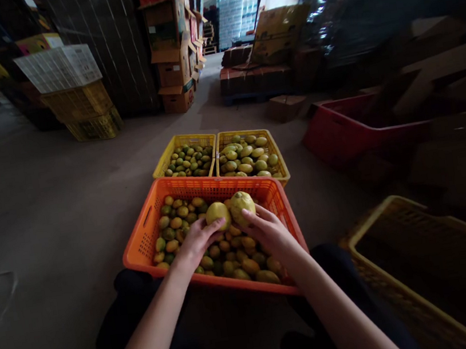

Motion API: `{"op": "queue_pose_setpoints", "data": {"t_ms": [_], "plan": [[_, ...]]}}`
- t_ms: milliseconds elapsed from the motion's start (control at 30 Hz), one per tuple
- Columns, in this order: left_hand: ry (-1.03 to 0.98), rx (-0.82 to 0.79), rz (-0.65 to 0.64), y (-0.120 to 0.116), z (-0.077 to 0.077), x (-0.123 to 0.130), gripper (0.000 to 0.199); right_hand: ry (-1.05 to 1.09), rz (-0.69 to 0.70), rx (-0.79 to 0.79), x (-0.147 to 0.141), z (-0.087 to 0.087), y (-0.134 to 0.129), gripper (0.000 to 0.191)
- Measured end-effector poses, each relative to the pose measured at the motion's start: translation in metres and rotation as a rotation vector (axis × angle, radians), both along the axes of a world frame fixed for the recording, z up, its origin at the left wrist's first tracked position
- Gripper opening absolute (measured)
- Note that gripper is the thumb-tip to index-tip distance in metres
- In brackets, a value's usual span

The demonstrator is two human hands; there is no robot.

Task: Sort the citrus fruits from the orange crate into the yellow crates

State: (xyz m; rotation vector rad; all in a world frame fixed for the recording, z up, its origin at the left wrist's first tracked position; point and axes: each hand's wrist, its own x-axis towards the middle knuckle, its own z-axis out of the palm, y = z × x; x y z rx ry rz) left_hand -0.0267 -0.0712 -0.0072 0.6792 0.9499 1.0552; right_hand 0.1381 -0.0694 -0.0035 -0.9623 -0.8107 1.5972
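My left hand (198,242) is closed round a smooth yellow-green fruit (217,215). A bumpier yellow-green fruit (242,208) is in my right hand (267,230), with the thumb across its front. The two fruits are side by side above an orange crate (141,239), which holds many smaller orange and green fruits (228,264). Behind it stand two yellow crates, the left one (165,156) with small green-yellow fruits and the right one (282,162) with larger ones.
A yellow crate (403,277) lies close on the right, with a red bin (339,130) beyond it. Stacked white (60,69) and yellow crates (84,103) stand back left. Cardboard boxes (173,74) and a loaded pallet (258,78) are farther back.
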Motion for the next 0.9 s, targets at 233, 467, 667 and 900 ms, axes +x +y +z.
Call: {"op": "queue_pose_setpoints", "data": {"t_ms": [233, 467, 667, 900], "plan": [[-0.185, -0.051, 0.035, 0.004, 0.001, -0.006, 0.024, 0.019, -0.017, 0.01, 0.009, 0.0, 0.002, 0.033], [-0.307, -0.133, 0.116, 0.005, 0.007, -0.008, 0.016, 0.114, 0.03, 0.007, 0.014, 0.003, 0.004, 0.032], [-0.423, -0.145, 0.179, 0.007, 0.008, -0.01, 0.026, 0.154, 0.035, -0.013, 0.019, 0.004, 0.005, 0.036], [-0.349, -0.121, 0.146, 0.007, 0.008, -0.01, 0.02, 0.105, 0.016, -0.05, 0.017, 0.003, 0.006, 0.042]]}}
